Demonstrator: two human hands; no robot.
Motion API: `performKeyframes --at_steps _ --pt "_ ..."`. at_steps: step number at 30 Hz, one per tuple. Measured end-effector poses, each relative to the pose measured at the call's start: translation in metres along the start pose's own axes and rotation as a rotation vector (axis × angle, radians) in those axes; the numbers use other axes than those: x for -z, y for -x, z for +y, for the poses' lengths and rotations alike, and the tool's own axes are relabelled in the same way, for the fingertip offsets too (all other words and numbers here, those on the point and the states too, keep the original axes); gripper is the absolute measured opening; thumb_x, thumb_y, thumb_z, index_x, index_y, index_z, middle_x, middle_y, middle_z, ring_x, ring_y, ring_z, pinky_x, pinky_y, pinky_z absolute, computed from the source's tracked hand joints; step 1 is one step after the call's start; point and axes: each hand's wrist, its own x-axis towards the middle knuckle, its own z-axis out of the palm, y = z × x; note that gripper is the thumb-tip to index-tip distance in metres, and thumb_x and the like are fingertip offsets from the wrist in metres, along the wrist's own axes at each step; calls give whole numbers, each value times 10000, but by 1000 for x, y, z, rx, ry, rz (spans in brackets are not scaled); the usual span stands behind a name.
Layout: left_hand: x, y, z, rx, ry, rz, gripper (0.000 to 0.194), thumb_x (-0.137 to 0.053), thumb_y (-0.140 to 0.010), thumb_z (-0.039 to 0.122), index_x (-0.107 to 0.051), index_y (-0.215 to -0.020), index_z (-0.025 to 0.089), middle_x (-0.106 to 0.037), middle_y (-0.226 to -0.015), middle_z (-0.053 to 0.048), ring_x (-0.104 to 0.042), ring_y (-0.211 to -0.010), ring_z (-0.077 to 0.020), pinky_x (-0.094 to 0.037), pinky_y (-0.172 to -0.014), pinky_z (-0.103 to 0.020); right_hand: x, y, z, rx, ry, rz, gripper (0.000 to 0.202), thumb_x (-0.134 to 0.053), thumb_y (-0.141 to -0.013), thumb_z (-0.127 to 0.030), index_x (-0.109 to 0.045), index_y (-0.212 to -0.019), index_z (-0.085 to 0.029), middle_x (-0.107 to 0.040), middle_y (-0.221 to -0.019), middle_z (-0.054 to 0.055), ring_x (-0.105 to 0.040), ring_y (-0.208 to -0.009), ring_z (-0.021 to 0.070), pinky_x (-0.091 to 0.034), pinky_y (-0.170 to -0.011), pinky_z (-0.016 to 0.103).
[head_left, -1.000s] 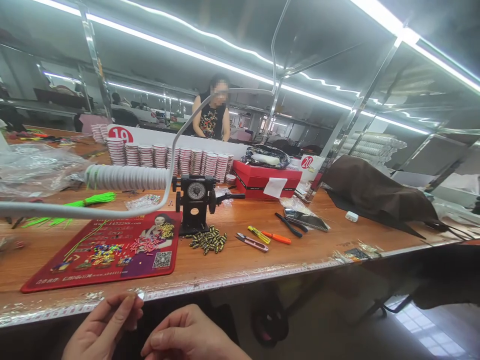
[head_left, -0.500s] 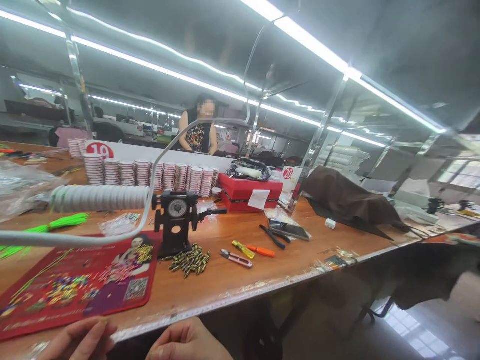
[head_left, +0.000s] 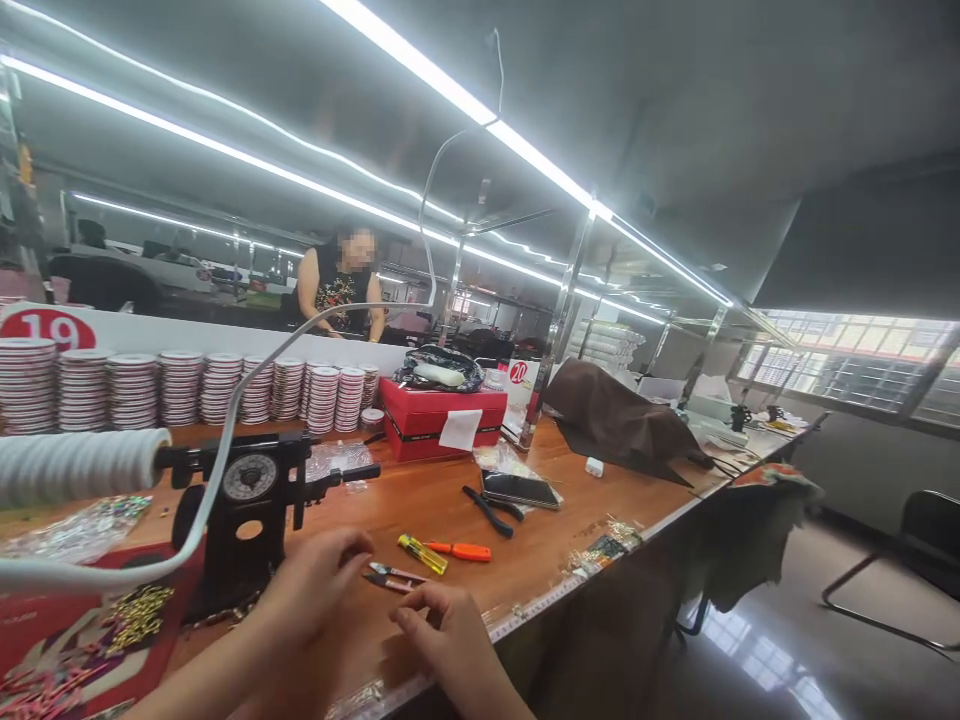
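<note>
Two hands were over the counter [head_left: 450,500] edge, and both hovered by the snips [head_left: 395,576]. Your left hand [head_left: 315,590] had its fingers curled, thumb and forefinger tips close together just beside the snips' handle end; I couldn't tell whether that grip had closed on anything, as the fingertips hid the spot. Your right hand [head_left: 442,640] sat nearer you, forefinger and thumb pinched lightly, and whether something fine lay between them was too small to see.

The snips lay flat on the wood, between your two hands, with the yellow tool [head_left: 421,553] and the orange tool [head_left: 466,550] just beyond. The black winder [head_left: 251,500] stood to the left, its crank pointing right, close to your left wrist.

My judgement: you did well to keep both hands low and near each other, since fine work wants short moves. You needed to mind the winder's crank by your left forearm, and to take the snips by the handle, blades pointing away from the right fingers. The loose pieces [head_left: 139,620] on the red mat [head_left: 45,640] sat clear of your elbows.
</note>
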Motion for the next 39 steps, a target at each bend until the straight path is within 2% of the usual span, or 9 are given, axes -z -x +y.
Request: performKeyframes --at_steps 4,9,15,21,26,29,31,35,39 --pt "-40 -46 4 -66 -260 -230 181 -578 -846 324 -626 -832 150 -667 -856 -18 -630 -792 -165 -504 -758 -391 15 -1 14 39 137 47 135 -590 -753 -225 -700 -728 -149 -624 -660 22 -517 -571 141 -348 -548 228" --pt "-76 -70 17 -144 -478 -358 157 -564 -857 292 -630 -855 150 -665 -934 -34 -616 -914 -190 -485 -828 -426 33 -2 32 125 237 68 164 -552 -815 -244 -700 -783 -180 -685 -823 41 -601 -715 177 -390 -630 234" --pt "-85 -85 24 -151 -608 -485 140 -600 -832 293 -632 -866 161 -659 -955 -36 -616 -905 -192 -494 -807 -416 35 -6 46 130 273 73 142 -561 -789 -195 -702 -775 -196 -688 -789 38 -626 -728 187 -416 -644 232" --pt "-89 -90 16 -159 -519 -484 224 -576 -845 322 -603 -1011 173 -623 -1073 -59 -597 -945 -207 -487 -823 -439 31 -5 51 171 314 99 138 -562 -792 -182 -700 -791 -192 -688 -806 42 -637 -769 194 -408 -662 228" --pt "-80 -92 5 -88 -333 -393 219 -577 -846 320 -603 -999 165 -632 -1032 -52 -611 -891 -193 -505 -781 -415 32 -6 52 130 278 108 154 -557 -794 -222 -701 -771 -172 -683 -784 58 -634 -735 196 -421 -642 239" --pt "-67 -85 6 -51 -156 -293 205 -569 -850 331 -608 -939 151 -642 -942 -34 -618 -824 -177 -511 -741 -391 34 -8 51 35 134 92 303 -564 -817 -419 -678 -778 -141 -649 -626 63 -634 -612 203 -420 -543 247" --pt "-58 -75 11 -39 -16 -233 190 -568 -850 331 -609 -880 148 -641 -871 -17 -616 -781 -165 -509 -720 -373 36 -9 47 -62 -67 54 463 -574 -769 -583 -644 -796 -126 -615 -541 44 -614 -508 186 -386 -448 224" --pt "-34 -40 30 13 301 -152 189 -604 -816 339 -585 -768 157 -618 -694 22 -609 -664 -142 -505 -658 -331 33 -6 26 -174 -499 -31 568 -681 -597 -670 -557 -753 -138 -665 -679 68 -619 -512 148 -354 -391 174" --pt "0 20 32 175 587 -62 324 -688 -683 469 -563 -802 195 -657 -651 11 -638 -610 -160 -508 -593 -293 7 5 3 -185 -618 -167 603 -748 -510 -641 -504 -751 -145 -616 -521 15 -507 -357 82 -317 -340 148"
